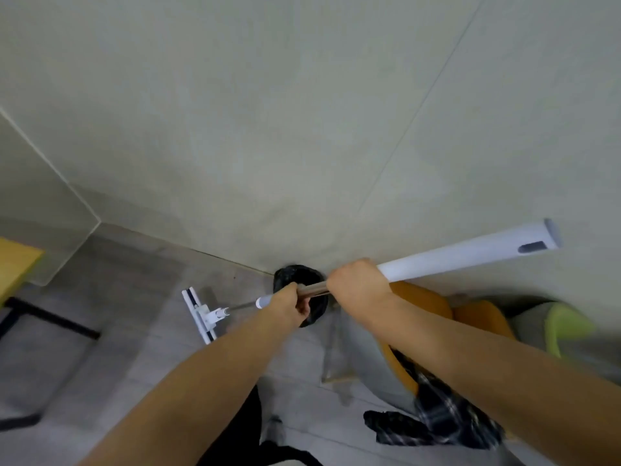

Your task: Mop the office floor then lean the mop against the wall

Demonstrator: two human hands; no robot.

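A flat mop has a white handle [463, 255] running up to the right and a thin metal shaft down to its white head [199, 314], which lies on the grey floor [111, 331] near the wall's base. My left hand [291, 305] grips the shaft lower down. My right hand [358, 285] grips it higher, where the white handle begins. The pale wall [302, 112] fills the upper view.
A black-bagged bin [304, 275] stands against the wall behind my hands. An orange chair [423, 304] with a plaid cloth [447, 415] sits at the right, beside a green seat [568, 327]. A yellow table [15, 264] with black legs is at the left.
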